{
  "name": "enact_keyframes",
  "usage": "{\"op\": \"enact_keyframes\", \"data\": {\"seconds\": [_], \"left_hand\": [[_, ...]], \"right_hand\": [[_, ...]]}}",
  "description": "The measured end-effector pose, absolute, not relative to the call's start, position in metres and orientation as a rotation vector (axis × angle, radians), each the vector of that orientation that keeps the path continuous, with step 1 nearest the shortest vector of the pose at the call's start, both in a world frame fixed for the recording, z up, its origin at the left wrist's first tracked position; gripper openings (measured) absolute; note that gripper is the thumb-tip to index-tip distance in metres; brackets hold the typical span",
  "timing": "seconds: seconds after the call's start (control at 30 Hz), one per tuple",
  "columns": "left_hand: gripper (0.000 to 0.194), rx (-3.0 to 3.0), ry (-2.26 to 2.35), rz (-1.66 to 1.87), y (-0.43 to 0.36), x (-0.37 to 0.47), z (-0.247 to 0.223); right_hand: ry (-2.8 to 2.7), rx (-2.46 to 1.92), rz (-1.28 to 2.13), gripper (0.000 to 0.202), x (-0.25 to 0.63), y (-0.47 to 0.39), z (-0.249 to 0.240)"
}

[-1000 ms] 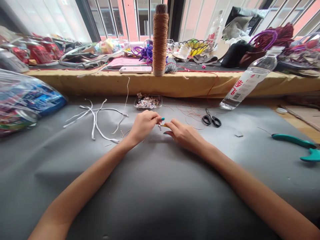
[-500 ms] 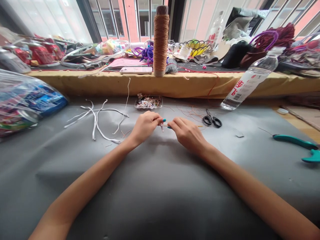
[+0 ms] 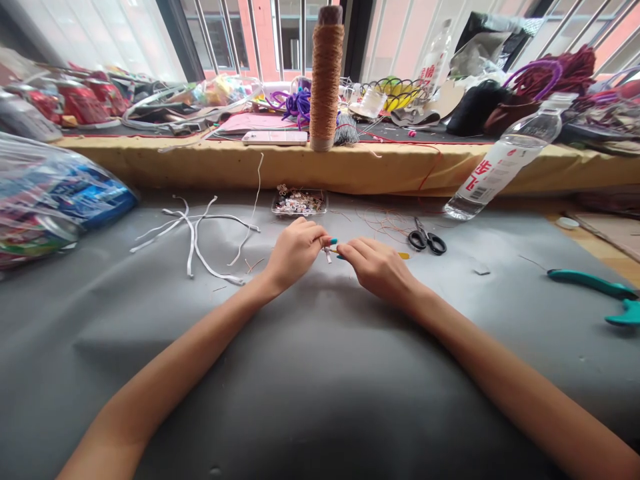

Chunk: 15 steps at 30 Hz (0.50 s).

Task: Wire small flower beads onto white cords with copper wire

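My left hand (image 3: 296, 253) is closed in a pinch on a small whitish piece of thread work (image 3: 328, 254), whose short end hangs below the fingertips. Close beside it, my right hand (image 3: 377, 267) grips a thin gold-coloured crochet hook (image 3: 404, 255). The hook's flat end sticks out past the knuckles, and its tip meets the white piece between the two hands. Fingers cover most of both things. A clear tray of small beads and charms (image 3: 300, 203) stands just beyond my left hand. Black-handled scissors (image 3: 427, 239) lie to the right of my right hand.
White cords (image 3: 193, 243) lie at the left, near a plastic bag of packets (image 3: 55, 200). A tilted water bottle (image 3: 505, 163) leans on the ledge (image 3: 210, 160). Teal-handled pliers (image 3: 590, 283) are at the far right. A tall brown thread spool (image 3: 326, 83) stands on the cluttered ledge.
The view has shifted slightly. More of the crochet hook's flat gold end shows behind my right hand. Both hands keep their grips close together.
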<state>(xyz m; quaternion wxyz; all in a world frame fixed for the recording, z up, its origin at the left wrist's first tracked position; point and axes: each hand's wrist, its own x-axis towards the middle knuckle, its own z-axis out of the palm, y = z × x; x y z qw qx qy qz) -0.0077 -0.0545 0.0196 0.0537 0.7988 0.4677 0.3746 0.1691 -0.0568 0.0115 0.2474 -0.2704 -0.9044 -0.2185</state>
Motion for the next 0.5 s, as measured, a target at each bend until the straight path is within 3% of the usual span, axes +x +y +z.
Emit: {"op": "enact_keyframes", "data": {"seconds": [0.37,0.5], "left_hand": [[0.027,2.693,1.27,1.229,-0.057,-0.008,0.015],[0.028,2.74,1.202,1.221,-0.06,-0.007,0.015]], "right_hand": [[-2.504,-0.92,0.662,0.02,0.176,-0.053,0.024],[-2.39,-0.952,1.186,0.03,0.176,-0.053,0.031]]}}
